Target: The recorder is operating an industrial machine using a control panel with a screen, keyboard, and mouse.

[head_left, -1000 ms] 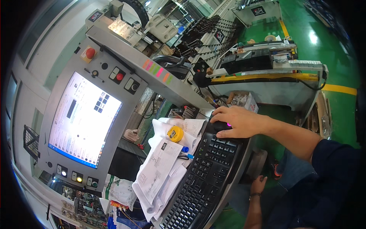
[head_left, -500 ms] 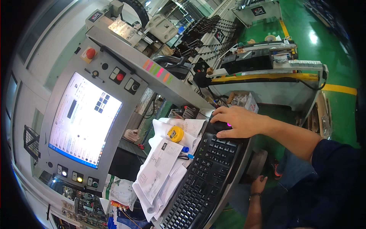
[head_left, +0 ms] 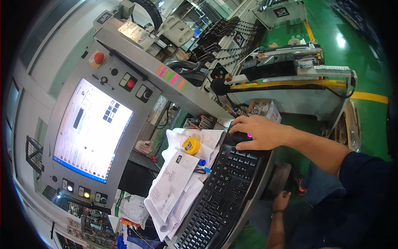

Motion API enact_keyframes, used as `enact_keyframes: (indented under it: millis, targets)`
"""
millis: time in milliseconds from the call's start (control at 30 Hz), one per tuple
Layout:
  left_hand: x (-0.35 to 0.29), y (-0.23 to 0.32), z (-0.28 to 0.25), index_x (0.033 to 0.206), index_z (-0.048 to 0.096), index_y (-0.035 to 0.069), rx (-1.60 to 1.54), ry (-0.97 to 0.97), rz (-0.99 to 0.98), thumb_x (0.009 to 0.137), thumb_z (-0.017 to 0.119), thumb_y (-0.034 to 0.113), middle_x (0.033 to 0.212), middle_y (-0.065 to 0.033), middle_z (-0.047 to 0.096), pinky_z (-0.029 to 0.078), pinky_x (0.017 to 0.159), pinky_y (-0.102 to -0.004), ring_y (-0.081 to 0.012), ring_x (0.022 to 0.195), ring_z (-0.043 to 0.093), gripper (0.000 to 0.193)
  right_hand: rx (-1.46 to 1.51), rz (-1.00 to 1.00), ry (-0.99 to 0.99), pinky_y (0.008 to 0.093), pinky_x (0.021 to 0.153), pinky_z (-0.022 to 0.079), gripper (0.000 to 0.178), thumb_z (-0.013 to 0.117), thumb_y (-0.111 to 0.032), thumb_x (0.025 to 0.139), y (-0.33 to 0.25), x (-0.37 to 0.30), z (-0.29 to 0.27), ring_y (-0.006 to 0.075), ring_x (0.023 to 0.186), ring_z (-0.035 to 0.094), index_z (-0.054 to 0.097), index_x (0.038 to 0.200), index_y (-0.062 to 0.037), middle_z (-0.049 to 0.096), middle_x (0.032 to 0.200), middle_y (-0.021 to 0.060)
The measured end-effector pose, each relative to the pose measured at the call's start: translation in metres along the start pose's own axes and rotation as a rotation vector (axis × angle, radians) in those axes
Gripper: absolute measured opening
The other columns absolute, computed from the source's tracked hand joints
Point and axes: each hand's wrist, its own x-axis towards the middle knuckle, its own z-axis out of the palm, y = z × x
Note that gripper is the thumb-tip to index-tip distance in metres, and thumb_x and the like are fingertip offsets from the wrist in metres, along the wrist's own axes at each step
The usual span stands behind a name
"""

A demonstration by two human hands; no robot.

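My right hand [head_left: 261,133] rests over a black computer mouse [head_left: 239,137], fingers curved around it, with a magenta light glowing under the palm. The mouse sits at the upper end of a black keyboard [head_left: 219,195]. Lower down, away from the desk, my left hand [head_left: 282,201] lies near my leg with a dark band at its wrist. It holds nothing that I can see, and its fingers look loosely spread. A lit screen [head_left: 93,130] on a grey control panel [head_left: 139,112] stands to the left.
Printed papers [head_left: 172,186] lie beside the keyboard, with a yellow tape measure [head_left: 191,145] and a blue-capped marker [head_left: 202,162] on them. A red emergency button [head_left: 98,58] is on the panel. A carton [head_left: 271,111] stands beyond the mouse, near a machine frame [head_left: 298,101].
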Motion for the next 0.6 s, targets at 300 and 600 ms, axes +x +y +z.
enact_keyframes:
  millis: [300,600]
  targets:
    - [0.0019,-0.0030,0.0018,0.148,0.073,0.013,-0.020,-0.005,0.007,0.106,0.072,0.060,0.138,-0.0144,0.081,0.057,0.113,-0.0472,-0.0351,0.132,0.075,0.063,-0.009,-0.018,0.021,0.0510,0.115,0.053,0.057,0.076,-0.049,0.105,0.0013,0.0005,0.0018,0.0428,0.134,0.067,0.072,0.144,-0.0057,0.063,0.153,0.0187]
    - [0.0040,-0.0063,0.0044,0.147,0.074,0.013,-0.027,0.016,0.024,0.105,0.073,0.060,0.137,-0.0155,0.081,0.056,0.112,-0.0477,-0.0372,0.132,0.075,0.063,-0.011,-0.010,0.018,0.0509,0.116,0.053,0.059,0.075,-0.050,0.106,0.0036,0.0009,0.0039,0.0427,0.134,0.067,0.072,0.145,-0.0060,0.063,0.153,0.0180]
